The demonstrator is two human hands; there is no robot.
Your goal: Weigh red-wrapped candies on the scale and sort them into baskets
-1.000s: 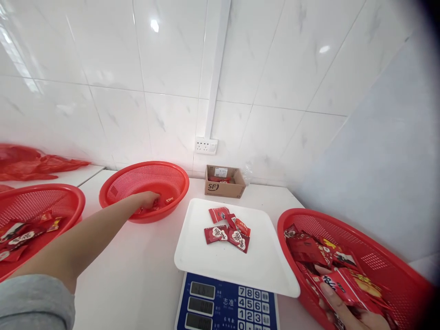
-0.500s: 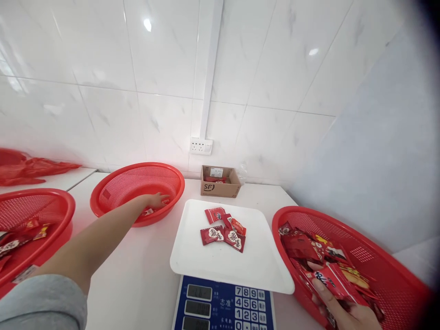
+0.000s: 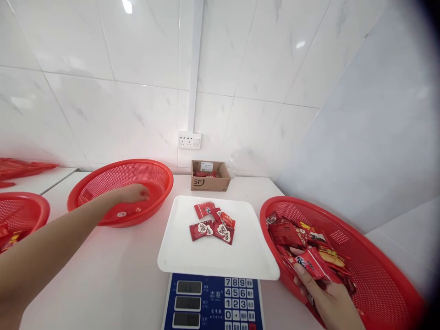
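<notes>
Over the red plastic basket [image 3: 103, 181] at the back left, my left hand [image 3: 134, 193] is closed with its fingers curled down; what they hold, if anything, is hidden. A few small packets [image 3: 122, 214] lie on that basket's floor. At the lower right, my right hand [image 3: 321, 291] grips a red snack packet [image 3: 314, 263] with the thumb on top, inside the right basket [image 3: 381, 275]. Several red and yellow packets [image 3: 288, 233] lie around it. Between the hands, several red packets [image 3: 202, 229] rest on the white tray [image 3: 220, 261] of a blue digital scale [image 3: 211, 302].
An open cardboard box [image 3: 210, 182] with red packets inside stands against the tiled wall, below a socket [image 3: 189, 140]. At the left edge is another red basket [image 3: 37, 213] holding packets. Red plastic bags [image 3: 27, 168] lie on the table behind it.
My left hand has lifted off the packets in the back-left basket and its fingers have curled in. The right hand still grips its packet. The view has shifted slightly to the right.
</notes>
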